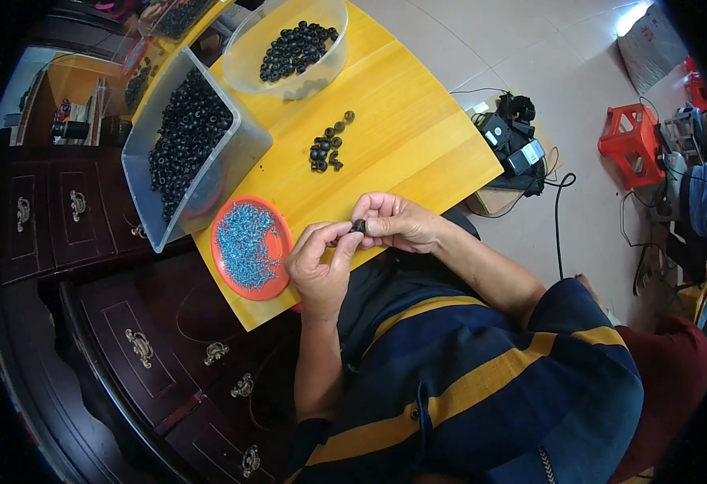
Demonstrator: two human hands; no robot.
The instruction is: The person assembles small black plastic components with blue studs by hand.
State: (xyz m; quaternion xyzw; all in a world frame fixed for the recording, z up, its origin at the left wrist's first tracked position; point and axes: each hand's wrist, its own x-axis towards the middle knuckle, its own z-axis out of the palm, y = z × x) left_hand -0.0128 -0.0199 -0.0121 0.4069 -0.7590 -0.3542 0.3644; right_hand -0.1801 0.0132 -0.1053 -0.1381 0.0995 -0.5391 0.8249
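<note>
My left hand (321,254) and my right hand (394,222) meet over the near edge of the yellow table (402,113). Between their fingertips they pinch one small round black part (359,227), and both hands are closed on it. Whether a screw sits in that part is too small to tell. Just left of my left hand lies an orange-red plate (286,242) heaped with small bluish metal screws (244,246). Several loose black round parts (325,149) are scattered on the tabletop beyond my hands.
A deep clear bin (248,137) full of black parts stands at the table's left edge. Behind it is a round clear tub (236,60) with more of them. Dark wooden drawers (143,347) flank the left. A red stool (631,145) and black bag (523,121) are at right.
</note>
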